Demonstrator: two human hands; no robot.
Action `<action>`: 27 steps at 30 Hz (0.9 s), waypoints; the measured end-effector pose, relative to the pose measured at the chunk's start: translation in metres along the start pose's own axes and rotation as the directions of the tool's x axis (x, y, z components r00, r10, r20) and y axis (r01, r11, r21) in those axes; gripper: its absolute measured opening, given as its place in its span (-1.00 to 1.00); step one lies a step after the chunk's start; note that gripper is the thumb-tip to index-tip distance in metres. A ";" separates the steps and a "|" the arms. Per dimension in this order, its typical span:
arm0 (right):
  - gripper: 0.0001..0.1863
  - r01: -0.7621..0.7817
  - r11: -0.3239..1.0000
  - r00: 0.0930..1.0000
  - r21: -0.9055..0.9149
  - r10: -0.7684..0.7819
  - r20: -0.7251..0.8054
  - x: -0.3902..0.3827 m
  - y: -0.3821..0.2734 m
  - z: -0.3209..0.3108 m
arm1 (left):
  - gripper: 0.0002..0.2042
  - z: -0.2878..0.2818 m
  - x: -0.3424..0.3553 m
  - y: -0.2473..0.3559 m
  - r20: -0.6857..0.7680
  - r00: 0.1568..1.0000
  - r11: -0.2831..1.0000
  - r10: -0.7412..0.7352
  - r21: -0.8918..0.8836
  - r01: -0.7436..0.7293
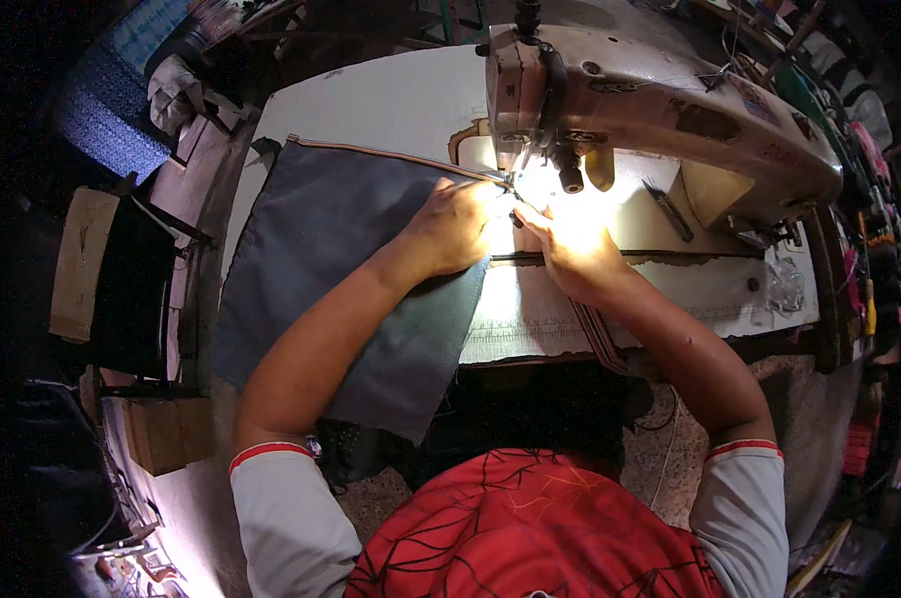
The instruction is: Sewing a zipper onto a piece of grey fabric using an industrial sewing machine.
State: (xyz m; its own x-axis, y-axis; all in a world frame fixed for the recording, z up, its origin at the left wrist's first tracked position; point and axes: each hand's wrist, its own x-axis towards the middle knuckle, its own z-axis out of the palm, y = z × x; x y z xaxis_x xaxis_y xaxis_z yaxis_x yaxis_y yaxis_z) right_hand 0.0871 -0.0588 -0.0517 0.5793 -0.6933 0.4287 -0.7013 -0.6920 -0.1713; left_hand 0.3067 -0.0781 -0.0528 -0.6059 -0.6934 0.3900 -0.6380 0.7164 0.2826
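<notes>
A dark grey piece of fabric [326, 224] spreads over the left of the table and hangs past its front edge. Along its far edge runs a narrow striped trim [391, 156], which leads to the needle area of the sewing machine [650, 85]. My left hand [452, 227] is closed on the fabric just left of the needle, fingers curled. Close to the presser foot, my right hand [578, 247] pinches the striped strip [597, 334], whose loose length hangs below that hand over the front edge. Bright lamp light washes out the fingertips.
Thread snips [668, 209] lie on the white table [371, 100] under the machine arm. A clear plastic bag [784, 286] rests at the right end. Ruler markings line the front edge. A cardboard box [161, 434] stands at the lower left, and blue cloth [112, 115] lies far left.
</notes>
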 end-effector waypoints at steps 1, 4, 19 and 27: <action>-0.58 0.017 1.000 0.999 0.027 -0.016 -0.045 -0.002 0.002 0.002 | -0.75 -0.001 -0.001 0.004 0.013 1.000 0.999 0.012 0.052 -0.013; -0.59 0.033 0.999 0.999 -0.009 -0.034 -0.006 -0.002 0.003 -0.002 | -0.66 -0.003 -0.005 0.013 0.000 1.000 0.995 -0.003 0.098 0.003; -0.63 0.011 0.995 0.997 0.104 -0.020 0.079 -0.007 0.000 -0.010 | -0.64 0.001 -0.007 0.027 -0.025 0.995 0.989 -0.096 0.110 0.099; -0.66 -0.315 0.854 0.948 0.414 0.264 0.178 0.010 0.021 -0.012 | -0.66 -0.001 -0.005 0.028 0.032 0.992 0.989 -0.119 0.092 0.116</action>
State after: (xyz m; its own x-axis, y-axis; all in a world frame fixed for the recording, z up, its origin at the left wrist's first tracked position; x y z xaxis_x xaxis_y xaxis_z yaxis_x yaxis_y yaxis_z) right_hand 0.0730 -0.0775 -0.0405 0.4380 -0.8756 0.2038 -0.6095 -0.4558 -0.6486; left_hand 0.2922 -0.0543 -0.0458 -0.5402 -0.7762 0.3253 -0.7450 0.6208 0.2441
